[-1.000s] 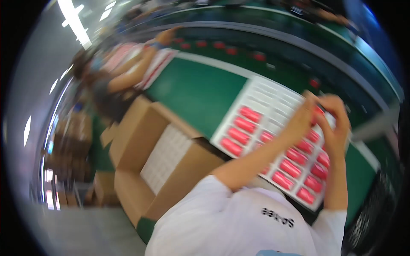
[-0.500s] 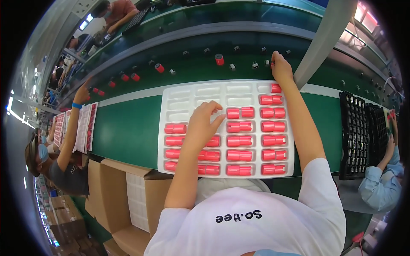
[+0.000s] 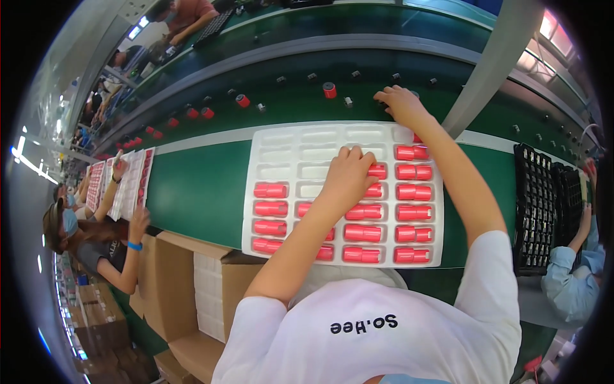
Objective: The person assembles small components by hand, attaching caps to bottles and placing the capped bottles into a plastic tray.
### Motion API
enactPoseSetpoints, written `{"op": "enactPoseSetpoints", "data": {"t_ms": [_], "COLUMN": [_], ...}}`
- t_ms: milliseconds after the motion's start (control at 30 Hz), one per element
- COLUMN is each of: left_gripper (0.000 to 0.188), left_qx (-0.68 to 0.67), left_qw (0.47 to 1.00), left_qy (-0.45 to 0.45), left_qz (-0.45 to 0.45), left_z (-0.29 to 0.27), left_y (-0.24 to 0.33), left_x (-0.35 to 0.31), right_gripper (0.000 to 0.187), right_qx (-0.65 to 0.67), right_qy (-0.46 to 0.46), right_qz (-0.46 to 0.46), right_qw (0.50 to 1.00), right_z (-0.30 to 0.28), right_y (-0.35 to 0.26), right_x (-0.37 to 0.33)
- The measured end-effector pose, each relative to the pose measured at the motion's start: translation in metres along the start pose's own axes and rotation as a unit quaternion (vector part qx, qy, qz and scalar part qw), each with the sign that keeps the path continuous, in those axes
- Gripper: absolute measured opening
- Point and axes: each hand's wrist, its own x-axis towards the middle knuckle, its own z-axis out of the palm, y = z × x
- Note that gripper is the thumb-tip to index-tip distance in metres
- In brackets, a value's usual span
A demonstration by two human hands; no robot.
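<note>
A white moulded tray (image 3: 247, 221) lies in front of me, with short red cylinders in many of its pockets. Over its middle, my left hand (image 3: 348, 179) is closed, thumb and fingers around a red cylinder (image 3: 377, 171) in the third row from the far edge. Beyond the tray, my right hand (image 3: 404, 107) reaches onto the green conveyor belt, its curled fingertips down on a small dark part. Those fingertips hide most of that part. Under my right forearm, another red cylinder (image 3: 417, 138) shows partly in the far right pocket.
On the belt (image 3: 294, 102) lie scattered small metal parts and red cylinders, one upright red cylinder (image 3: 329, 90) among them. A grey post (image 3: 489, 70) rises right of my right hand. Black trays (image 3: 534, 211) stand at the right, an open carton (image 3: 167, 288) at lower left. Co-workers sit on both sides.
My left hand has moved right and closed around a red cylinder in the tray. My right hand has shifted left along the belt. The co-worker at left has drawn an arm back from the belt.
</note>
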Motion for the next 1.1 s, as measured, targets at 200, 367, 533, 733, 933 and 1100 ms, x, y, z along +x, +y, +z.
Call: {"op": "enactPoseSetpoints", "data": {"t_ms": [200,367,533,733,933,1100], "left_gripper": [0.03,0.027,0.032,0.03,0.033,0.035], "left_qx": [0.052,0.04,-0.119,-0.553,-0.626,-0.647], "left_qw": [0.998,0.998,0.99,0.83,0.769,0.743], "left_qy": [-0.024,0.034,0.078,0.035,0.066,0.106], "left_qz": [0.004,0.042,0.012,-0.067,-0.108,-0.132], "left_z": [0.007,0.009,-0.026,-0.049,-0.068,-0.074], "left_y": [-0.003,0.005,0.009,-0.007,-0.007,-0.012], "left_x": [0.015,0.014,0.005,-0.01,-0.027,-0.029], "right_gripper": [0.018,0.028,0.031,0.019,0.015,0.016], "right_qx": [-0.02,-0.037,-0.045,0.326,0.584,0.756], "right_qy": [0.069,0.002,-0.05,0.039,0.071,0.068], "right_qz": [-0.069,0.03,0.042,0.081,0.098,0.081], "right_qw": [0.995,0.999,0.997,0.941,0.803,0.646], "right_z": [-0.005,-0.006,0.007,-0.031,-0.069,-0.078], "right_y": [0.002,-0.002,-0.012,-0.034,-0.092,-0.126], "right_x": [0.025,0.011,0.024,0.003,-0.033,-0.047]}}
